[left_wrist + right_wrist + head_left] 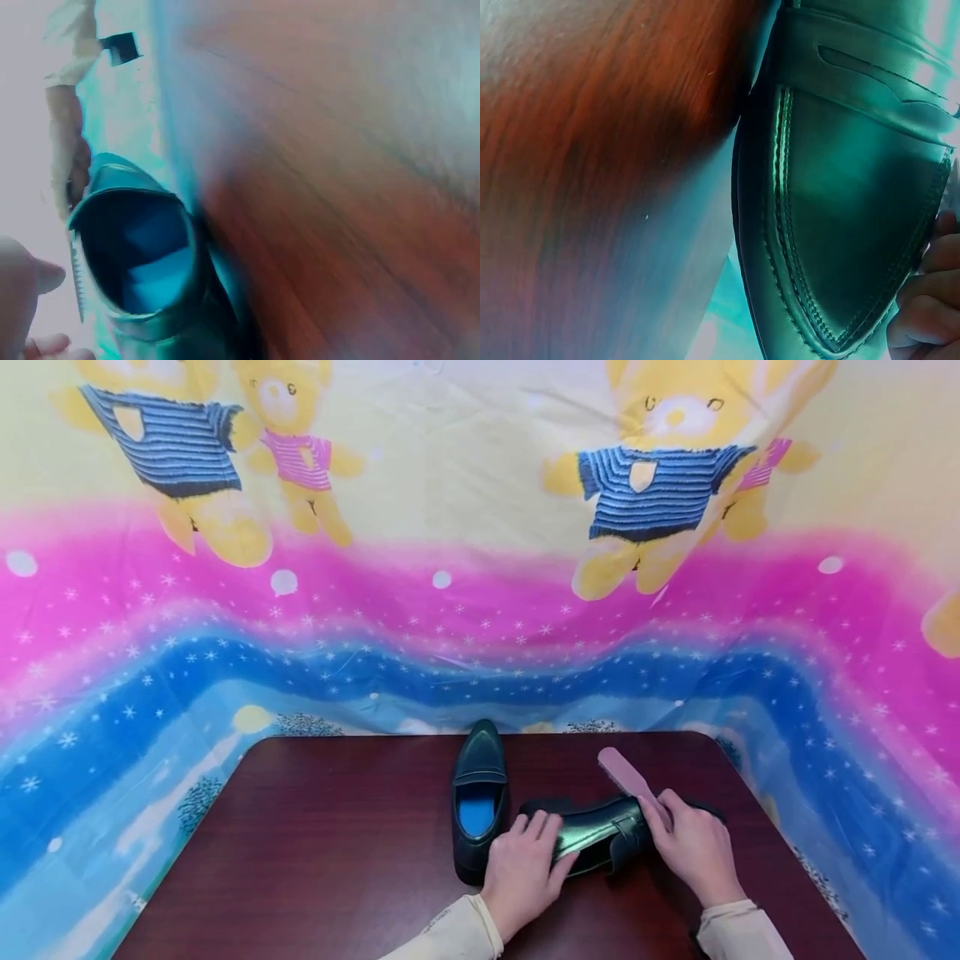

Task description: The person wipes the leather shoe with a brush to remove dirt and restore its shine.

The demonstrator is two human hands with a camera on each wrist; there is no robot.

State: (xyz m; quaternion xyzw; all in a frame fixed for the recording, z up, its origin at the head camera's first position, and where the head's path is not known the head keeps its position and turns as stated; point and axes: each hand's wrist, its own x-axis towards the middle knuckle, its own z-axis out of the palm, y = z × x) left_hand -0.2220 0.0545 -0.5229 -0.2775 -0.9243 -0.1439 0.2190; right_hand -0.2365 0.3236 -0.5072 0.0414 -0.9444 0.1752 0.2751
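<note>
The brown table [330,843] has open room on the left; its right edge lies near the toe of the tipped shoe [596,828] resting on it, its far edge at the toe of the upright shoe [481,762]. Both look light, firm and slick, the heel probably the best hold. The left hand [525,867] grips the tipped shoe there; the right hand [699,852] holds the pink brush [627,774] by its handle
</note>
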